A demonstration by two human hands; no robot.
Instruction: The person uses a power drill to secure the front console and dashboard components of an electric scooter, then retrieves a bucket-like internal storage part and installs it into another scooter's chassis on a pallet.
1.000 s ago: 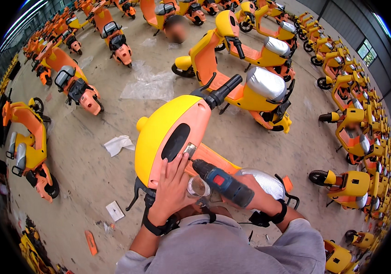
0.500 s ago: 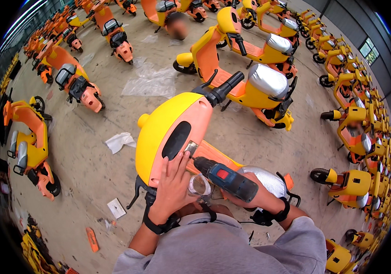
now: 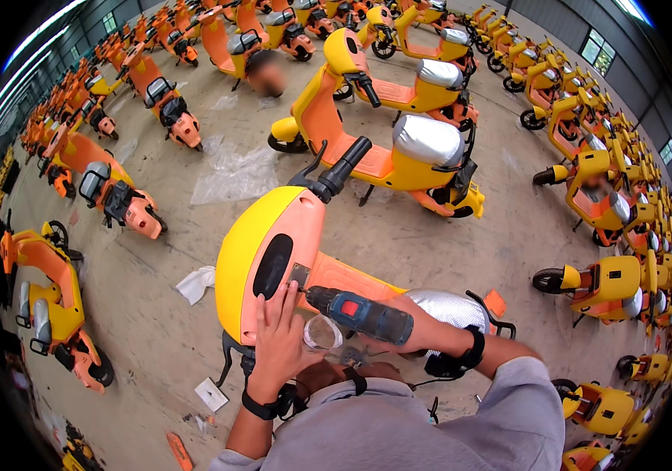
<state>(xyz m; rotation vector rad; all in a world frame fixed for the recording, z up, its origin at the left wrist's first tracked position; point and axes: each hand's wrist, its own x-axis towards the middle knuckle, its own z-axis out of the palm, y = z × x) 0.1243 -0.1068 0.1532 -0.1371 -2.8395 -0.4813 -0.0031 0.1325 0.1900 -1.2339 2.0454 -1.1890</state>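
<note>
A yellow-and-orange scooter [image 3: 234,263] stands before me, with a black oval panel [image 3: 273,265] on its handlebar cover. A small metal plate [image 3: 299,274] lies on the orange side of that cover. My left hand [image 3: 274,341] rests beside the plate with its fingers stretched out against the cover. Next to its thumb is a clear round cup-like thing [image 3: 323,333]; whether the hand grips it I cannot tell. My right hand [image 3: 414,318] is wrapped round a blue-black cordless drill [image 3: 367,312], its tip pointing at the plate next to my left fingertips.
Beyond this scooter's handlebar stands another scooter with a silver-covered seat [image 3: 428,141]. Rows of scooters [image 3: 615,290] line the right. Plastic sheeting [image 3: 234,173], a white cloth [image 3: 194,284], a white box-like piece [image 3: 211,395] and an orange part [image 3: 179,451] lie on the floor.
The whole view has shifted, so the scooter and both hands sit lower and further left in it. Hands and drill keep nearly the same place at the metal plate.
</note>
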